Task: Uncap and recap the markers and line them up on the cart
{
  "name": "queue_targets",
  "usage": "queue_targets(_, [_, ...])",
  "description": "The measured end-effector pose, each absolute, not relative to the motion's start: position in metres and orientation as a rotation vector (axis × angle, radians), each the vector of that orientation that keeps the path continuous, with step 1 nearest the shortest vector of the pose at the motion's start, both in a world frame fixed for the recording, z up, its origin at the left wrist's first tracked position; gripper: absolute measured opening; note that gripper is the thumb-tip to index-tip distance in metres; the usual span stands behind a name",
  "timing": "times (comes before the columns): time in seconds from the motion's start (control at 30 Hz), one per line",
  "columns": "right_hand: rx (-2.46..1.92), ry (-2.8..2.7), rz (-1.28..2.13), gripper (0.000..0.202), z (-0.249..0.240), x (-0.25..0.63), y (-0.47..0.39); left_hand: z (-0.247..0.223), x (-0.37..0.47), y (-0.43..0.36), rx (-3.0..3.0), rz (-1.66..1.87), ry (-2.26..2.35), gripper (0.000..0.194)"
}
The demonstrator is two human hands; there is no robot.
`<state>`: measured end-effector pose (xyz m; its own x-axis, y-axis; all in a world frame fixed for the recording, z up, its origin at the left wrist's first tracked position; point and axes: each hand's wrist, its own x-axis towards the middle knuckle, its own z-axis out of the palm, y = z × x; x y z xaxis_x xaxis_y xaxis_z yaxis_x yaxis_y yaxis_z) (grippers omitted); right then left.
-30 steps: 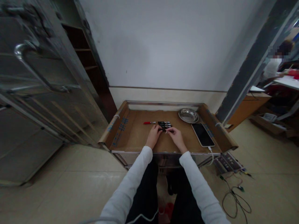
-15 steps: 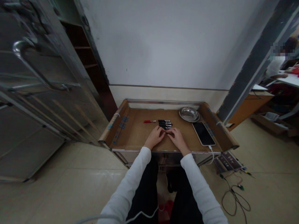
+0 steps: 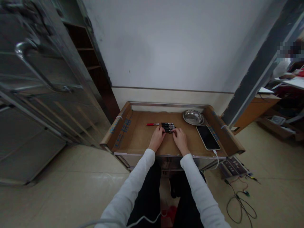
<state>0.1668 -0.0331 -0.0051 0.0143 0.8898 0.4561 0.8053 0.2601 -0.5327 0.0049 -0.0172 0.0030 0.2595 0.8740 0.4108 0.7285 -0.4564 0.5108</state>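
Note:
Several black marker pens (image 3: 168,125) lie side by side in a short stack of rows on the cardboard-lined cart top (image 3: 140,139). My left hand (image 3: 156,138) pinches the left end of the nearest black marker, and my right hand (image 3: 180,141) has its fingertips closed at that marker's right end. The marker lies crosswise, close against the row. Just left of the row is a single red marker (image 3: 152,124), untouched by either hand.
A round steel dish (image 3: 193,117) stands at the cart's back right. In front of it lies a phone (image 3: 208,137) with a white cable (image 3: 216,160). Cardboard sides edge the cart. A wall (image 3: 175,44) rises behind; cables (image 3: 241,202) lie on the floor at right.
My hands have moved apart, from nearly touching to opposite ends of the nearest black marker. That marker now lies up against the row. The view has shifted slightly.

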Motion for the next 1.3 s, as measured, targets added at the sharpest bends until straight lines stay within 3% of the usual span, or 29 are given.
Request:
queue_targets(0.3, [-1.56,-1.777,0.139,0.024,-0.012,0.167,-0.036,0.011,0.005,-0.021,2.355,0.935,1.626,0.007])
queue_targets(0.6, [-1.519,-1.667,0.369,0.025,0.0,0.171,-0.055,0.008,-0.028,-0.005,2.072,1.275,1.944,0.032])
queue_targets(0.77, [-1.557,-1.661,0.402,0.025,0.006,0.159,-0.064,0.009,-0.06,0.007,2.136,1.105,1.853,0.022])
queue_targets(0.9, [-1.403,-1.49,0.496,0.029,0.003,0.143,-0.056,0.01,-0.076,-0.006,1.999,1.166,1.726,0.014])
queue_targets(1.07, [-1.258,-1.138,0.788,0.046,-0.001,0.123,-0.038,0.02,-0.064,-0.033,1.657,1.264,1.376,0.022])
queue_targets(1.3, [-0.934,-0.684,1.36,0.029,-0.002,0.123,-0.037,0.059,-0.016,-0.038,1.636,1.353,1.117,0.031])
